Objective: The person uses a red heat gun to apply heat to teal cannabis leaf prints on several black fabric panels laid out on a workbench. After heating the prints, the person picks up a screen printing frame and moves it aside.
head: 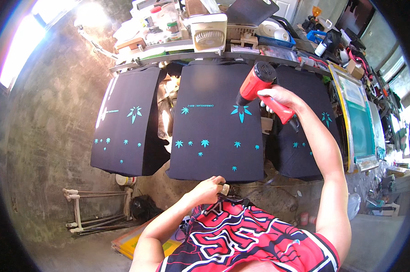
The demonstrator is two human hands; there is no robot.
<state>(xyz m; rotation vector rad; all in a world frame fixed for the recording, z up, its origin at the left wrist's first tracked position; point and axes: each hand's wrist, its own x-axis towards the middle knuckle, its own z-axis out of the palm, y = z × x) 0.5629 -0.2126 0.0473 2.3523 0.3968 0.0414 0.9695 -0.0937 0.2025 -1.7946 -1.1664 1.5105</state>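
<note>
My right hand (280,97) grips the handle of a red and black heat gun (254,83). Its dark nozzle points down at a large teal leaf print (241,114) on the middle black shirt (218,129), which is stretched flat over a board. Smaller teal leaves and a line of lettering also mark this cloth. Below the shirt's near edge, my left hand (210,190) has curled fingers beside a small pale object (225,189); whether it holds this is unclear. Similarly printed black shirts lie to the left (123,125) and right (302,136), the right one partly behind my forearm.
A small white fan (209,34) stands on the cluttered shelf behind the shirts. At right leans a screen-printing frame (358,119) with teal mesh. A pale rack (99,210) and a bucket (125,179) are low at left. An arm lamp (96,44) extends beside the wall.
</note>
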